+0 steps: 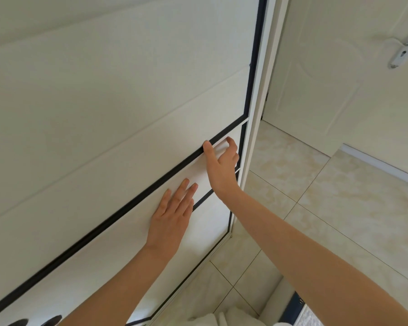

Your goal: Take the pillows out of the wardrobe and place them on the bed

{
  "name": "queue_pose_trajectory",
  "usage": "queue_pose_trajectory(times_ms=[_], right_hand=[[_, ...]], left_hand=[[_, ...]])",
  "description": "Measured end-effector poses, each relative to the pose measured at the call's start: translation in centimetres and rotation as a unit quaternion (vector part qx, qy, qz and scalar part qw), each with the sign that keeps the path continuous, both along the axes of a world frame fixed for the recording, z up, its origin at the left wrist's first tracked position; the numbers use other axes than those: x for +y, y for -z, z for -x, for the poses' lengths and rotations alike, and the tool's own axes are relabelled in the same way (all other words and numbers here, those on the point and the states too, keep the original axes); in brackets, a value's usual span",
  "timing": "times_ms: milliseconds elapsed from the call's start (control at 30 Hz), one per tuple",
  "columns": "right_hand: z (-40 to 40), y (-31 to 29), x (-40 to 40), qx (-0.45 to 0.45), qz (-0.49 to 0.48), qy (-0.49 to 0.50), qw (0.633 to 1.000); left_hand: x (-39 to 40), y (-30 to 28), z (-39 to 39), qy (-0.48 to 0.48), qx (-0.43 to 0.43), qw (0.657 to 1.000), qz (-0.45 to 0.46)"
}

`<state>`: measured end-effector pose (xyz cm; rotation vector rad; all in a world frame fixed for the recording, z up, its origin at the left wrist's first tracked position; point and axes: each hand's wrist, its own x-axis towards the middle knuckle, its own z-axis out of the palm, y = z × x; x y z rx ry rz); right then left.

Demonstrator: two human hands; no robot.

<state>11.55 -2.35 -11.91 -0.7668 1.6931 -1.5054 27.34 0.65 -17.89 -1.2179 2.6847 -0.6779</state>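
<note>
A white wardrobe sliding door (104,102) with black trim lines fills the left of the head view. My left hand (172,215) lies flat on the door panel, fingers spread and pointing up. My right hand (222,161) sits higher on the same panel near the door's right edge, thumb against a black trim strip and fingers curled at the narrow white band. Neither hand holds anything. No pillows and no wardrobe interior show in this frame.
The white wardrobe frame (257,114) runs down beside the door. A white room door (339,78) with a metal handle (403,48) stands at the right. Beige floor tiles (316,196) spread below. White fabric (210,320) shows at the bottom edge.
</note>
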Motion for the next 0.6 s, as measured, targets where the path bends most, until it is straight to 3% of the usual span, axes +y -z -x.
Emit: queue_pose_trajectory(times_ms=[133,300,600], right_hand=[[0.1,-0.5,0.4,0.005,-0.006,0.005,1.000],[-2.4,-0.6,1.9,0.021,-0.021,-0.012,0.999],[-12.3,1.9,8.4,0.034,-0.057,-0.034,0.997]], left_hand=[[0.4,-0.3,-0.4,0.066,0.099,0.993,-0.009],[1.8,-0.4,-2.9,0.138,0.249,0.958,-0.039],[6.5,-0.3,-14.9,0.095,0.393,0.908,-0.111]])
